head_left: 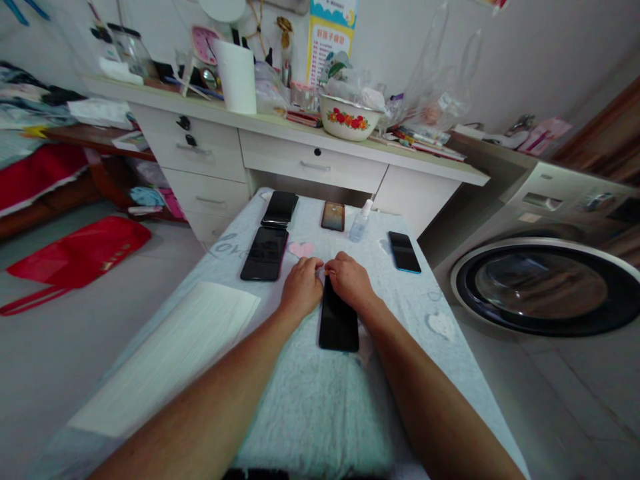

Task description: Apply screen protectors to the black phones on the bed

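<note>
A black smartphone (339, 323) lies face up on the cloth-covered table in front of me, its far end partly hidden by my right hand. My right hand (349, 279) rests over that far end, fingers curled and pinched at its upper left corner. Just left of the corner is my left hand (303, 287), its thumb and fingers drawn together close to the right fingertips. Whatever is between the fingers of either hand is too small to make out.
Other phones lie around: a pink-edged one (265, 253), a dark stack (280, 209), a small brown one (333, 217) and a blue-edged one (405, 252). A clear spray bottle (359, 224) stands at the back. A whitish folded sheet (170, 357) covers the left side.
</note>
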The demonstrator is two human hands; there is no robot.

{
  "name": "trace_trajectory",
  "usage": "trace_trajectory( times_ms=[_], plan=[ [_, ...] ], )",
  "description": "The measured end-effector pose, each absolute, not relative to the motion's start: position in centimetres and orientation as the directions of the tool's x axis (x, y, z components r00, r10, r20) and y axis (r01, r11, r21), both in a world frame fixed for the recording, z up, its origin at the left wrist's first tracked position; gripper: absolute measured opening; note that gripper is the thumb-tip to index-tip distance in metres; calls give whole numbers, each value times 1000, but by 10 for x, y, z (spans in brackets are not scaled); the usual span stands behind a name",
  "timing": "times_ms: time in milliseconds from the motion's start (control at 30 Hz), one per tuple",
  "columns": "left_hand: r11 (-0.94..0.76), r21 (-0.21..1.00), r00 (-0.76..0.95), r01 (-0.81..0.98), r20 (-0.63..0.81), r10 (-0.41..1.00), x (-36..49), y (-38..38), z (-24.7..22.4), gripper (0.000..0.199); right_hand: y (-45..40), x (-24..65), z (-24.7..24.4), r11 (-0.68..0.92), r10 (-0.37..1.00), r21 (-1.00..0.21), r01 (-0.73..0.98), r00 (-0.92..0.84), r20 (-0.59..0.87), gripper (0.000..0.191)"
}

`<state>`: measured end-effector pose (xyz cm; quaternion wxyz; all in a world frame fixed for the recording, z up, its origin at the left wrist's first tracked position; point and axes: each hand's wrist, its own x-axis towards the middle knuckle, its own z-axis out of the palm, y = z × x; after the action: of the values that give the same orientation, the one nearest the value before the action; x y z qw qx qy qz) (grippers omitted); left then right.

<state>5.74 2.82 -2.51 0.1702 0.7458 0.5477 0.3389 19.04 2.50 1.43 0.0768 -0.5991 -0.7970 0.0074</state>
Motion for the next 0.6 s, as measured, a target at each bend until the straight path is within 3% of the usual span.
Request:
trace_trajectory(
  times_ms=[600],
  plan=[
    [-342,622,172,704,318,932,57,28,-25,32,17,188,22,349,937,-141,926,-342,77,25]
  ],
)
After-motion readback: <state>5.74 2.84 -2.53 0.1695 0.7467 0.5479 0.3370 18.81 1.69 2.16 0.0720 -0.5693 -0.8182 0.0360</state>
